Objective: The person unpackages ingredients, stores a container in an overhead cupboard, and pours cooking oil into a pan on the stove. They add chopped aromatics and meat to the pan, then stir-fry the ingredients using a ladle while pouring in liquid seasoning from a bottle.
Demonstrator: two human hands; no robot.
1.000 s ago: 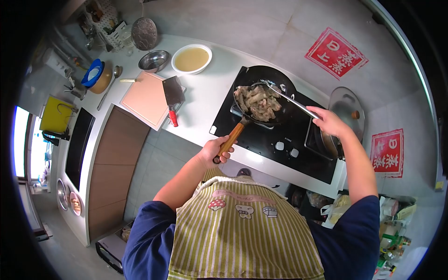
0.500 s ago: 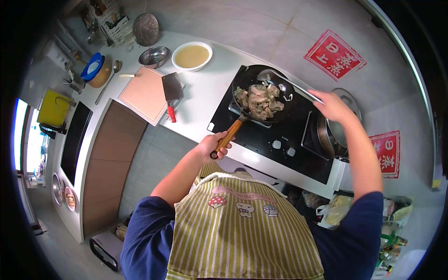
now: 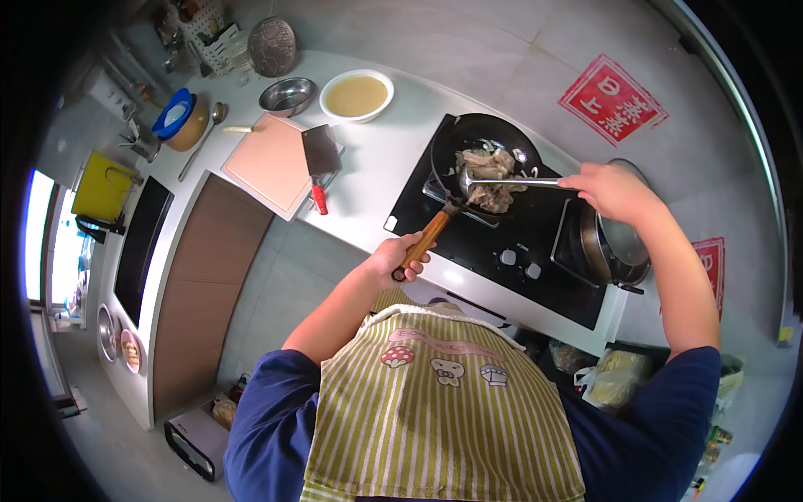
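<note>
My left hand (image 3: 400, 258) is wrapped round the wooden handle of a black wok (image 3: 527, 149) on the stove. Pieces of cooked-looking meat (image 3: 492, 197) lie in the wok with a few pale bits. In my right hand (image 3: 611, 191) is the long handle of a metal ladle (image 3: 523, 181). Its head rests among the meat near the handle side of the wok, and part of that head is hidden by food. Below my right forearm, a lidded pot (image 3: 595, 243) sits on the other burner.
Left of the black stove (image 3: 535, 272) are a white bowl of cloudy liquid (image 3: 357, 96), a metal bowl (image 3: 287, 97), a pink cutting board (image 3: 266, 163) and a red-handled cleaver (image 3: 321, 155) lying over the board's edge. A long spoon (image 3: 201, 142) lies farther left.
The ladle has swung from the wok's far rim down into the meat. The meat is pushed together and shifted. My left hand keeps its hold on the wok handle.
</note>
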